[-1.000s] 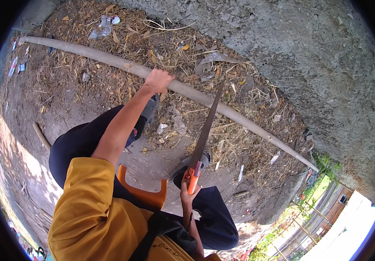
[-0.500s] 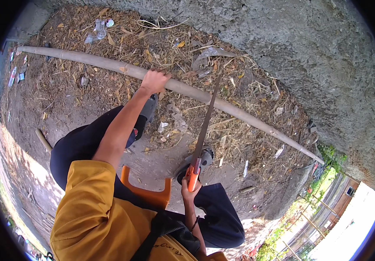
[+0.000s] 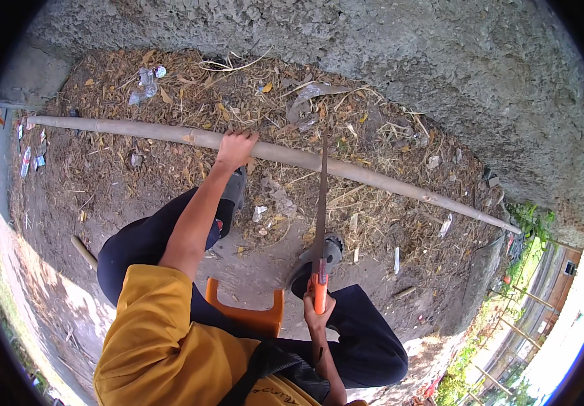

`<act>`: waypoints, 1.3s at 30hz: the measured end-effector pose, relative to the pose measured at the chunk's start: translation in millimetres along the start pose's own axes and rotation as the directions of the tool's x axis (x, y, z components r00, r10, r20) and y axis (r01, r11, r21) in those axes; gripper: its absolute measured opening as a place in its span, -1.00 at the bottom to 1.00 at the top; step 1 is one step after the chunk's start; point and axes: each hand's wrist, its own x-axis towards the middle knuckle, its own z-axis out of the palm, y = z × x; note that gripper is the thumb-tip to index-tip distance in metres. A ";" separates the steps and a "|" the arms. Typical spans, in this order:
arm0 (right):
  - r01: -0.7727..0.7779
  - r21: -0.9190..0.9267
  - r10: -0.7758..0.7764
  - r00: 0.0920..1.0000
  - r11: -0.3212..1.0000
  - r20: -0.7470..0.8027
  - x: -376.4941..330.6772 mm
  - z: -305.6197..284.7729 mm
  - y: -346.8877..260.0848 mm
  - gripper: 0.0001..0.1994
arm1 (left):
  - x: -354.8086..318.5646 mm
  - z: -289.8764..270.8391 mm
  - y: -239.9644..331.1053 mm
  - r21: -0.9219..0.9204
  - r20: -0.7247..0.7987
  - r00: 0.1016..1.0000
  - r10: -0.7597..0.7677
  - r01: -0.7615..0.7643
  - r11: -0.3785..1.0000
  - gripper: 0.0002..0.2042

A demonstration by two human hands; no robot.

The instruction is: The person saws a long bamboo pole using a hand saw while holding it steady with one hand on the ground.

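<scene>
A long bamboo pole [image 3: 149, 130] runs across the view, from the far left to the lower right. My left hand [image 3: 237, 148] is wrapped over the top of it near the middle. In my right hand [image 3: 318, 310] is the orange handle of a handsaw [image 3: 321, 216]. The saw's long dark blade points away from me and crosses the pole to the right of my left hand. My left shoe [image 3: 233, 189] is close to the pole below that hand, and my right shoe [image 3: 326, 257] is partly behind the saw.
An orange plastic stool [image 3: 265, 319] stands beneath me. A rough grey wall [image 3: 441, 61] rises beyond the pole. Dry leaves, straw, plastic scraps and a plastic bottle [image 3: 26, 162] litter the ground. A short stick [image 3: 83, 251] lies left of my knee.
My right hand has moved slightly closer to me and to the right with the saw, so less blade reaches past the pole. The left hand keeps its grip; the whole view has shifted slightly.
</scene>
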 end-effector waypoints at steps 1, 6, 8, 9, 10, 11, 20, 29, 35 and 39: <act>-0.057 0.020 0.058 0.997 0.998 -0.042 -4.3 -11.4 -8.7 -0.85 | -0.1 2.0 1.1 0.008 -0.036 0.999 0.003 -0.002 1.000 -0.40; -0.012 -0.049 0.005 0.992 0.999 -0.123 15.0 -83.8 -80.5 -0.92 | -9.1 14.8 6.0 0.002 0.015 0.998 -0.065 0.065 0.998 -0.33; 0.064 0.105 -0.042 0.980 0.992 -0.197 25.9 -102.8 -97.1 -0.87 | -16.1 21.5 10.2 -0.004 -0.032 0.995 -0.095 0.095 0.995 -0.32; 0.111 0.217 -0.058 0.969 0.970 -0.240 33.7 -106.1 -108.9 -0.85 | -22.1 28.4 3.6 0.003 -0.032 0.995 -0.100 0.100 0.995 -0.32; 0.108 0.171 -0.061 0.964 0.979 -0.257 37.6 -116.1 -111.3 -0.82 | -25.7 30.9 3.0 0.016 -0.035 0.996 -0.078 0.078 0.997 -0.34; 0.186 0.182 -0.131 0.951 0.965 -0.278 43.8 -118.0 -115.6 -0.81 | -26.9 34.0 1.8 0.030 -0.037 0.998 -0.057 0.058 0.998 -0.35; 0.172 0.037 -0.154 0.945 0.984 -0.289 51.0 -125.7 -97.2 -0.81 | -19.6 22.1 6.4 -0.045 0.032 0.997 -0.068 0.070 0.997 -0.45; -0.179 0.283 0.224 0.965 0.942 -0.135 36.1 -87.7 -111.6 -0.81 | 12.5 3.3 -10.5 -0.037 0.353 0.935 -0.010 0.025 0.999 -0.53; -0.175 0.195 0.199 0.974 0.965 -0.109 23.9 -57.2 -95.2 -0.83 | 9.4 2.0 1.2 -0.106 0.323 0.944 -0.060 0.100 0.989 -0.52; -0.177 0.192 0.198 0.976 0.965 -0.093 20.7 -48.8 -92.0 -0.81 | 41.3 -32.7 -0.3 -0.083 0.543 0.839 -0.042 0.103 0.991 -0.51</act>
